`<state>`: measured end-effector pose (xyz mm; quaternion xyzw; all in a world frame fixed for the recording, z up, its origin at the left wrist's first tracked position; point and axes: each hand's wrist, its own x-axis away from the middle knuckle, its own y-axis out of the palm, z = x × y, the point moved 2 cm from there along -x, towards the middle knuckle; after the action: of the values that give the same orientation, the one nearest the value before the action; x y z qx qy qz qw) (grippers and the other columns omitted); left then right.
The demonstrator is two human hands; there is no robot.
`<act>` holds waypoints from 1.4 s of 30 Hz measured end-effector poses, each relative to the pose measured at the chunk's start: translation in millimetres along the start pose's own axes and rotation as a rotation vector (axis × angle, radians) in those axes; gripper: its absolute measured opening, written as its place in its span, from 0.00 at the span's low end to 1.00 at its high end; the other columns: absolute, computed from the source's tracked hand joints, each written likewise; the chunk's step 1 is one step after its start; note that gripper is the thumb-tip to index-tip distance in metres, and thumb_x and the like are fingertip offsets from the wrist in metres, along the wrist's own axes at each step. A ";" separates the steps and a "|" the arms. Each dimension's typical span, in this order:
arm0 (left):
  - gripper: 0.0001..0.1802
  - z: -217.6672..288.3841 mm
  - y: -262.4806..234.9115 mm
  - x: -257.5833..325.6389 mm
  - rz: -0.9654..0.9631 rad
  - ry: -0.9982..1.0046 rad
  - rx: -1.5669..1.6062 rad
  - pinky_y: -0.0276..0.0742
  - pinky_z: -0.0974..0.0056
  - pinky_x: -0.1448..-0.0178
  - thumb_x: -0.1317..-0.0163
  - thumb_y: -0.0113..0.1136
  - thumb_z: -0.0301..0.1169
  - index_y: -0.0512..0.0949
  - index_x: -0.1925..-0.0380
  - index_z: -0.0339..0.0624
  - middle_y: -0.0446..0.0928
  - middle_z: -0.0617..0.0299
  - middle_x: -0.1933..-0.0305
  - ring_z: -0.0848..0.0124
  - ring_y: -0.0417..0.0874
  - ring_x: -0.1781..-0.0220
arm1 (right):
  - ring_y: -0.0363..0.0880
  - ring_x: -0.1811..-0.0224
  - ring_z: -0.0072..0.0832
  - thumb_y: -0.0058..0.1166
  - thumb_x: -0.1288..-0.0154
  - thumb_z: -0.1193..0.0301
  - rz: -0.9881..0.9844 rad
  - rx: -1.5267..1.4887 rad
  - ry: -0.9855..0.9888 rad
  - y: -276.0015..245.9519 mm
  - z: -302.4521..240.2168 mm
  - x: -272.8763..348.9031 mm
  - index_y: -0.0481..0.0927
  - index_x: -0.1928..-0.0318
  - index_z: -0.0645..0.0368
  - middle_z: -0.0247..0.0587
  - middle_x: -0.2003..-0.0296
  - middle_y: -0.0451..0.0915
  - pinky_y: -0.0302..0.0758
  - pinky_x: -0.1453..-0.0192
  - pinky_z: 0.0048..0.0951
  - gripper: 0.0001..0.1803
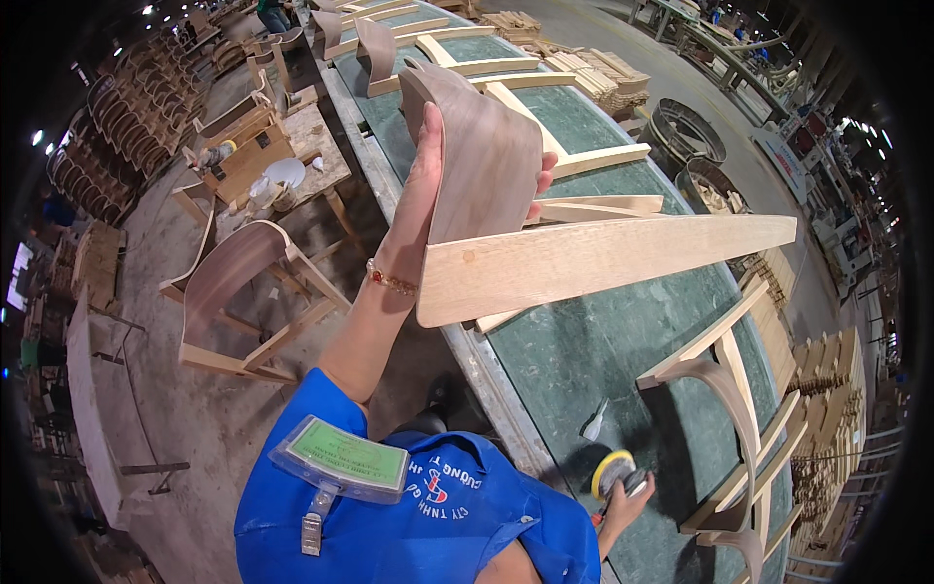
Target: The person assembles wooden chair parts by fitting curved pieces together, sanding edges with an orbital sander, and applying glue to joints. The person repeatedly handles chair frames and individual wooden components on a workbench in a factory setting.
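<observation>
- right hand (623, 506) low by the bench, gripping a yellow-pad sander (615, 472).
- left hand (428, 185) clasps a curved chair back (486, 161), raised for inspection.

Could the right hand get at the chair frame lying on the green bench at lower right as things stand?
Probably yes, once freed: the right hand grips a yellow-padded sander, the chair frame lies just beyond it, and only bare green bench lies between.

left hand (425, 195) lifts a curved wooden chair frame (506, 195); right hand (628, 506) grips a yellow-padded sander (613, 472).
</observation>
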<state>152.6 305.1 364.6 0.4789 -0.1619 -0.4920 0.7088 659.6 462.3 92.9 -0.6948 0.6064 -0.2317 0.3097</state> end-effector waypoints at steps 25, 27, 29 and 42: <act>0.50 -33.7 5.8 37.5 0.161 0.076 -0.277 0.83 0.59 0.47 0.38 0.34 0.72 0.66 0.36 0.35 0.74 0.42 0.43 0.60 0.82 0.46 | 0.76 0.55 0.56 0.68 0.55 0.75 -0.667 -0.040 -1.157 -34.4 -401.5 65.2 0.73 0.37 0.29 0.58 0.56 0.68 0.83 0.63 0.41 0.42; 0.50 -33.5 5.2 36.1 0.132 0.065 -0.218 0.83 0.60 0.48 0.37 0.35 0.72 0.66 0.36 0.35 0.74 0.41 0.43 0.60 0.82 0.46 | 0.76 0.55 0.55 0.68 0.55 0.75 -0.702 -0.046 -1.163 -35.0 -399.3 65.9 0.73 0.37 0.29 0.58 0.56 0.68 0.83 0.63 0.40 0.41; 0.50 -34.9 5.9 36.6 0.133 0.062 -0.199 0.84 0.60 0.48 0.37 0.35 0.71 0.66 0.36 0.35 0.74 0.41 0.42 0.59 0.81 0.46 | 0.76 0.55 0.55 0.68 0.54 0.74 -0.761 -0.047 -1.176 -37.2 -397.4 66.2 0.73 0.38 0.28 0.58 0.56 0.67 0.83 0.63 0.41 0.41; 0.48 -38.9 16.7 34.1 0.186 0.040 -0.101 0.83 0.58 0.46 0.36 0.36 0.70 0.67 0.40 0.34 0.77 0.42 0.47 0.57 0.83 0.50 | 0.77 0.54 0.51 0.68 0.58 0.78 -0.409 -0.084 -1.198 -27.6 -407.5 30.9 0.71 0.36 0.27 0.56 0.53 0.68 0.82 0.62 0.40 0.46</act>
<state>204.8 297.2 351.3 0.4351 -0.1667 -0.4220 0.7777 399.4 373.0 396.4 -0.8173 0.1913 0.1666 0.5174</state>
